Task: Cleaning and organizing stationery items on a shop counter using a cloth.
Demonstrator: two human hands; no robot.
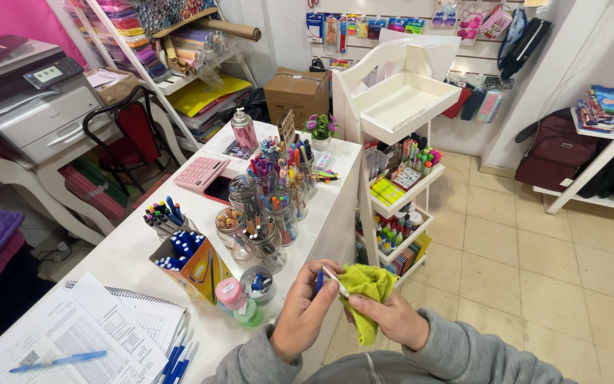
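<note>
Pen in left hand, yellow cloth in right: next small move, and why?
Probably slide the yellow-green cloth along the pen. The left hand pinches the pen's blue end, the right hand presses the cloth against its white barrel, and part of the barrel shows uncovered.

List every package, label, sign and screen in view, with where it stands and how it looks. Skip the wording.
Cardboard box: floor by back wall, brown, cubic.
Pen box: counter, orange and blue, open, near left hand.
Hanging packets: back wall, colourful row.
Copier screen: far left, small, pale.
Small sign: counter's far end, dark, upright.
</note>
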